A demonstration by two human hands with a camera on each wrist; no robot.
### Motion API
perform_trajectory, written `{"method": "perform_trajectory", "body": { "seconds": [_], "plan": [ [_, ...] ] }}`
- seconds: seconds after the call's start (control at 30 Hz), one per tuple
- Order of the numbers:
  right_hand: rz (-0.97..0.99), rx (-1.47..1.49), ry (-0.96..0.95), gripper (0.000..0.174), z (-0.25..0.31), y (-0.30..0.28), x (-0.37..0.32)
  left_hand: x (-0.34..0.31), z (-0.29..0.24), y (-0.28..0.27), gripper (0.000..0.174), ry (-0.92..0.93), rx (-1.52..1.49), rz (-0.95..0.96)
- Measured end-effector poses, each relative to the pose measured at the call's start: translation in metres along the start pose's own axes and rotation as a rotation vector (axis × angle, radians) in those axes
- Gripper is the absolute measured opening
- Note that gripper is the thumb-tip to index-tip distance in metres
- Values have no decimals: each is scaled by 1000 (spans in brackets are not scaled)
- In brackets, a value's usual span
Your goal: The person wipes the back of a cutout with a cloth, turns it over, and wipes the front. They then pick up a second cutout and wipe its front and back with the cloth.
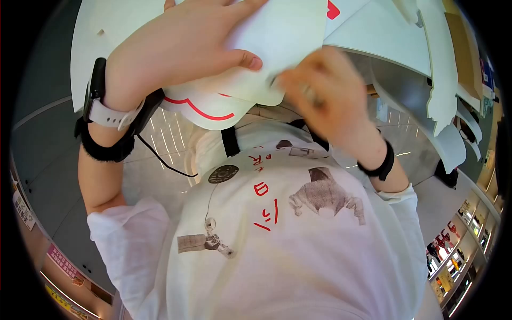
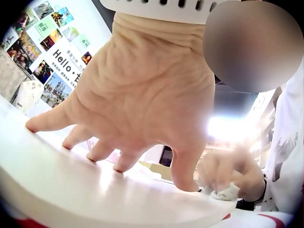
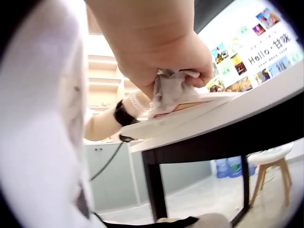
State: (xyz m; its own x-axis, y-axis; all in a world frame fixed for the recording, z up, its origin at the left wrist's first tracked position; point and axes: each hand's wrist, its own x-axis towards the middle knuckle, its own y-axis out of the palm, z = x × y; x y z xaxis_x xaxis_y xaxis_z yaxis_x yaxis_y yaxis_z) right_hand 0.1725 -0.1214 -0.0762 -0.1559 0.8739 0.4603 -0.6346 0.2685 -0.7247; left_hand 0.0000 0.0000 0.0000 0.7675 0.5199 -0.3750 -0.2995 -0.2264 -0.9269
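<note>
A: Crumpled cloth [image 3: 171, 90], pale. Location?
B: At the near edge of the white board [image 1: 277, 37], bunched in the right hand [image 1: 325, 93], whose fingers curl round it. Head view blurs that hand.
A: Left hand [image 1: 181, 45]?
B: Spread wide on top of the board, fingertips down on its surface, palm raised. Holds nothing.
A: Below the board?
B: A second white piece [image 1: 205, 109] with a wavy red line, partly covered, its rounded edge jutting out on the wearer's side.
A: Farther out?
B: Right wrist view: a dark-legged table [image 3: 199, 147] under the board; beyond it, a stool [image 3: 274, 159] with pale wooden legs and blue bottles [image 3: 232, 166]. Higher than the board, a photo-covered panel [image 3: 261, 54] reading "Hello".
</note>
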Motion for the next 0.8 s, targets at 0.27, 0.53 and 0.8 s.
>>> {"method": "perform_trajectory", "body": {
  "seconds": [0.27, 0.53, 0.8],
  "plan": [
    [42, 17, -144, 13, 9, 10, -3, -4, -1, -1, 77, -33, -15, 2],
    [23, -55, -10, 8, 8, 12, 16, -11, 5, 4, 62, 71, -56, -125],
    [-42, -191, 158, 9, -25, 2, 36, 3, 25, 26, 53, 101, -94, -163]
  ]
}}
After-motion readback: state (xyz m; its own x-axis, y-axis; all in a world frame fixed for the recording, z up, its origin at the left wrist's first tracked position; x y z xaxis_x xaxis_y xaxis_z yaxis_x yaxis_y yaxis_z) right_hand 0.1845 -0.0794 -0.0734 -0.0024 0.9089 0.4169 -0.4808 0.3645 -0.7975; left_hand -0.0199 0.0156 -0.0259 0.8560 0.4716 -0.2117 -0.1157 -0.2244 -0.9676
